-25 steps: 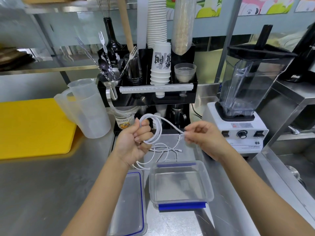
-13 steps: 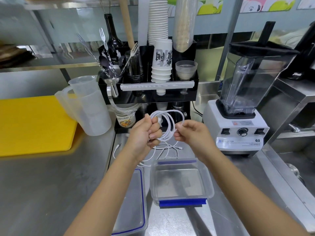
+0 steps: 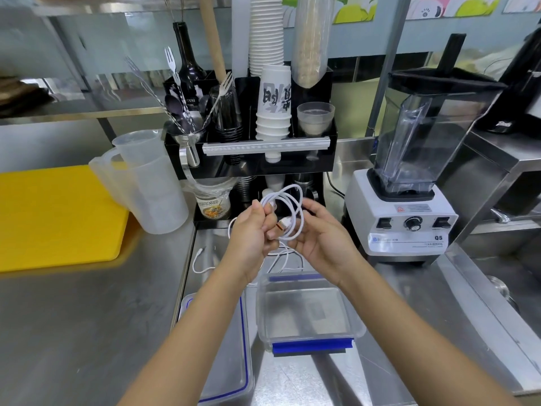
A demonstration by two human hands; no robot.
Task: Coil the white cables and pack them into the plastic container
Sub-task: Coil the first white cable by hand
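Note:
My left hand (image 3: 254, 233) pinches a white cable (image 3: 294, 213) wound into a small loop, held above the counter. The cable's plug end points out between the fingers. My right hand (image 3: 322, 232) cups the loop's right side with its fingers spread around it. More loose white cables (image 3: 205, 266) lie on the steel counter just beyond the container. The clear plastic container (image 3: 355, 320), with blue clips at its near and far edges, stands below my hands with nothing in it. Its lid (image 3: 234, 361) lies to the left, partly under my left forearm.
A black cup and utensil rack (image 3: 263, 148) stands right behind my hands. A clear measuring jug (image 3: 146, 183) and a yellow cutting board (image 3: 55, 215) are to the left. A white blender (image 3: 409, 200) sits on the right, with a raised steel shelf (image 3: 497, 159) beyond it.
The cable went from one wide loop stretched between both hands to a tight coil. My right hand moved left and closed in on the coil, and the plug end now sits at my left fingers.

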